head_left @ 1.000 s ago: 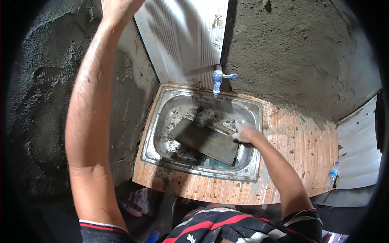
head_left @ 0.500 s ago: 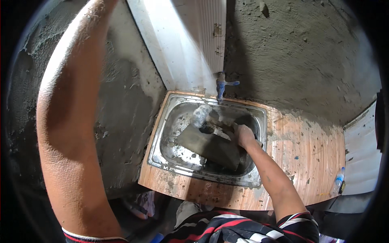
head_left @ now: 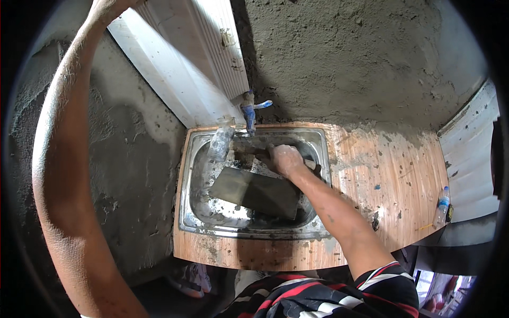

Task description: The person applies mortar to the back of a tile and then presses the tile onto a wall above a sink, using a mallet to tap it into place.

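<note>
At steel sink (head_left: 265,233): right hand (head_left: 287,159) closed round mallet-like tool (head_left: 220,144); board (head_left: 254,193) loose inside, spatter uncleared; wall (head_left: 339,63) plastered, rough; left hand (head_left: 115,5) cut off, grip untellable

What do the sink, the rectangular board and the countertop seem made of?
Sink: likely stainless steel, shiny where splatter leaves bright reflections. Rectangular board: smooth, dull grey-brown; wood, plastic or tile, no grain visible to settle it. Countertop: wood or wood-look laminate, from its streaky grain.
</note>
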A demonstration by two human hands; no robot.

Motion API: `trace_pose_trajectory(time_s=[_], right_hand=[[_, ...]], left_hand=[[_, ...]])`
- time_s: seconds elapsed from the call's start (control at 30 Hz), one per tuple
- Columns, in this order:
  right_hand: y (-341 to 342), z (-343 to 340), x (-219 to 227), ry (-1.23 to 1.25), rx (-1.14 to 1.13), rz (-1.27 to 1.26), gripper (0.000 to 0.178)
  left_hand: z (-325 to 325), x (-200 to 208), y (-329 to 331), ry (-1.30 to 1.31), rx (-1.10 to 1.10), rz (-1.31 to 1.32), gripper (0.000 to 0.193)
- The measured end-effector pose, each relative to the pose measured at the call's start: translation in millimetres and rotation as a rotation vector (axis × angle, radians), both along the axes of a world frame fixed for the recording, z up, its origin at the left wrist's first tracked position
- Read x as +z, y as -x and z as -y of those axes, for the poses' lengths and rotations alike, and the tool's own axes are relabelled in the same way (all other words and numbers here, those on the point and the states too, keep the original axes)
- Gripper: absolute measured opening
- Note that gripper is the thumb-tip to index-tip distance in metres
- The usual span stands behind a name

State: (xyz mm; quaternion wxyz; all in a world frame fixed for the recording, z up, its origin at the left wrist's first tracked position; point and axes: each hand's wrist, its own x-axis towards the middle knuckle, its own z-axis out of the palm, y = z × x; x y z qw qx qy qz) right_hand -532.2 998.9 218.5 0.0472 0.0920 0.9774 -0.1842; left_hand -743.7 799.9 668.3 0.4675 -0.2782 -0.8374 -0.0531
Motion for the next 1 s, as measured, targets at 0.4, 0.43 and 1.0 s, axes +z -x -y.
trace_pose_trajectory(time_s=[0.4, 0.43, 1.0], right_hand=[[17.9, -18.0, -13.0, -0.083, -0.06, -0.141, 0.031], [16.6, -16.8, -14.9, -0.107, -0.037, -0.143, 0.03], [-10.8, -13.7, 152.2, -0.128, 0.046, -0.538, 0.053]], left_hand=[[-3.0, -5.7, 0.3, 0.004, -0.121, 0.033, 0.083], [-2.8, -7.1, 0.3, 0.001, -0.12, 0.032, 0.083], [-1.8, -2.3, 0.7, -0.028, 0.08, 0.139, 0.101]])
